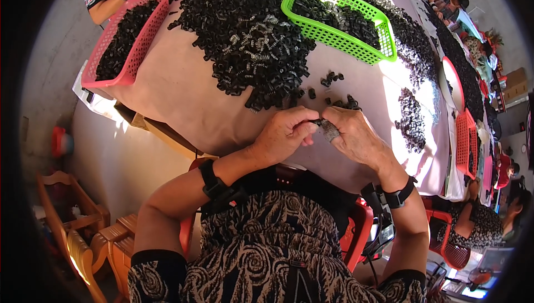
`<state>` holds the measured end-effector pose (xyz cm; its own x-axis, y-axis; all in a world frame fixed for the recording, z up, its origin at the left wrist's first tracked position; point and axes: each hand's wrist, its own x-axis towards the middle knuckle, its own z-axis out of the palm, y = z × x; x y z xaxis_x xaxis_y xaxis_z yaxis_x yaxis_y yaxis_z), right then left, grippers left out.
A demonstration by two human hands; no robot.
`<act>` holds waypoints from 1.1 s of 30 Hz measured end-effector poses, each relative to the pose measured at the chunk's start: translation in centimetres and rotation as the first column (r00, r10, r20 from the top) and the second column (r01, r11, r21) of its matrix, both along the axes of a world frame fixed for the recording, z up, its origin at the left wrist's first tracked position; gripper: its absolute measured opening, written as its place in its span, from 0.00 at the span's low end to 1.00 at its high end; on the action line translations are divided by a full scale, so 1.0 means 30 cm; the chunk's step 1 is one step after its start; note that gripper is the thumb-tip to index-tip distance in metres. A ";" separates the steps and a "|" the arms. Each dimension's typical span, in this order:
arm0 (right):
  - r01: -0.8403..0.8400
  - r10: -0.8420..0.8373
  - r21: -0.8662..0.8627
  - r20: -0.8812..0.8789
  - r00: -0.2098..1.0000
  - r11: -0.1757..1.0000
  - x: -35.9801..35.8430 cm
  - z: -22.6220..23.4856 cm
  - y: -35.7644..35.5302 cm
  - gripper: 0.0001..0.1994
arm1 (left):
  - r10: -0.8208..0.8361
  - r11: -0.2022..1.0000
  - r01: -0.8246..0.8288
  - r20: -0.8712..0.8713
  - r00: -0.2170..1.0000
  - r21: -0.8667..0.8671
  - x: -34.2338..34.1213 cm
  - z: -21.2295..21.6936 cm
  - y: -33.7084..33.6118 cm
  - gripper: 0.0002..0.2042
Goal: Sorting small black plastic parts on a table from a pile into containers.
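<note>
My left hand [285, 136] and my right hand [356, 136] meet above the table's near edge, fingertips pinched together around a small black plastic part [316, 122]. The fingers cover most of that part. A grey wrap [329, 131] sits on a finger of my right hand. Just beyond my hands lie a few loose black parts [332, 77] and a small cluster of them [350, 102]. Farther off spreads a large heap of black plastic parts [222, 19], with silvery coil springs [261, 38] mixed in on its near side.
A green basket [334, 40] of black parts stands at the far right of the heap, and a pink basket [146, 44] at the left. More parts [411, 119] lie to the right. A co-worker's arm [114, 8] shows at the far left; other people sit along the right.
</note>
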<state>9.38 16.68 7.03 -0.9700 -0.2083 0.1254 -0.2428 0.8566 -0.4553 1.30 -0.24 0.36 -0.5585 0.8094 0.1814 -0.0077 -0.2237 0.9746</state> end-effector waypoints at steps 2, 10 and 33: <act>-0.007 0.007 -0.020 -0.002 1.000 1.000 -0.001 -0.009 -0.001 0.10 | 0.019 1.000 -0.019 -0.033 0.999 0.005 0.005 -0.002 0.000 0.08; 0.052 -0.054 -0.208 -0.003 0.999 0.977 0.006 -0.052 -0.006 0.07 | 0.149 0.989 -0.145 -0.264 0.953 0.037 0.033 -0.003 -0.005 0.10; 0.248 -0.172 -0.354 0.234 0.957 0.902 0.028 0.008 0.009 0.10 | 0.125 0.992 -0.127 -0.316 0.940 0.014 0.007 0.054 0.016 0.08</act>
<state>10.22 16.95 7.28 -0.9988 0.0285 -0.0400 0.0490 0.6333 -0.7724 1.51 0.24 1.97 -0.5707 0.7379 0.3602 0.3284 -0.1969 0.9238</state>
